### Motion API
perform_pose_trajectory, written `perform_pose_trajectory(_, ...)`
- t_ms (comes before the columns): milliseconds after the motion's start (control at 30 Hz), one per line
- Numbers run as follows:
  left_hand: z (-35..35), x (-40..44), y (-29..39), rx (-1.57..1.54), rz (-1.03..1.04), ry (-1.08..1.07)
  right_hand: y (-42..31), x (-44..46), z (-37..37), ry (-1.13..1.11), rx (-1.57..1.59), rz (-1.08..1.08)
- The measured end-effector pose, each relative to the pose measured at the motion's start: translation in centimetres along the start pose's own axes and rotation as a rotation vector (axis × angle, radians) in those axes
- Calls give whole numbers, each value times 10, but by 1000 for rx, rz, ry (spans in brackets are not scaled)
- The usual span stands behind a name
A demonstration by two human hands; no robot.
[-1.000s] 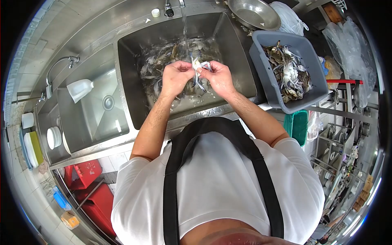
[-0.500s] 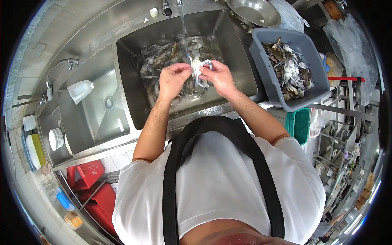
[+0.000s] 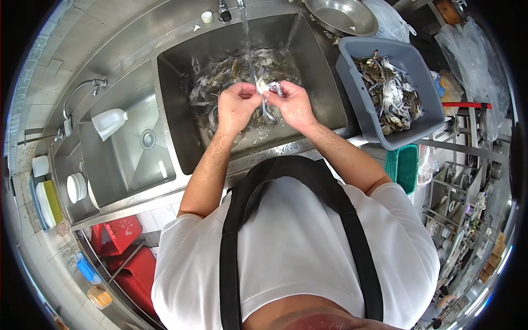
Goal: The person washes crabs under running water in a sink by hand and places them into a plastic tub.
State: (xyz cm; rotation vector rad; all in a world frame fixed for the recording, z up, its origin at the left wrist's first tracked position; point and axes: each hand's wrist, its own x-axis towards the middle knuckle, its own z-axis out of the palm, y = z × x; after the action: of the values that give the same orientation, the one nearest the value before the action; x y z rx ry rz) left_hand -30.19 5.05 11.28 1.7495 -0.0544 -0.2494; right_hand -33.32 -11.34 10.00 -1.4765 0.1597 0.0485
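From my remote feed I have the left hand (image 3: 236, 108) and the right hand (image 3: 295, 107) raised at twelve o'clock, over the large sink basin (image 3: 236, 146); both are narrowed to a fingertip pinch on one blue-legged crab (image 3: 263, 86), which sits between them, pale side showing (fingers cover part of it, so I cannot tell exactly how each tip grips); below it, more crabs (image 3: 217, 77) lie heaped in shallow water, and a running stream (image 3: 246, 33) drops just beyond the hands from the faucet (image 3: 241, 3); at two o'clock I see a grey plastic tub (image 3: 352, 91) with crabs piled inside, and at one o'clock a round metal pan (image 3: 335, 14); towards ten o'clock a translucent plastic jug (image 3: 109, 123) lies tipped in the smaller sink basin (image 3: 124, 157); at nine, stacked white dishes (image 3: 77, 187); at eight, red plastic bins (image 3: 137, 272); at three, a green bin (image 3: 406, 170).
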Motion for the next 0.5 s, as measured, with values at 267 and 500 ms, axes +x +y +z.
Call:
perform_pose_trajectory(267, 10, -3, -8, 80, 8, 84, 23, 4, 0, 31, -91, -60)
perform_pose_trajectory(500, 3, 5, -29, -69, 24, 114, 12, 2, 7, 43, -8, -30)
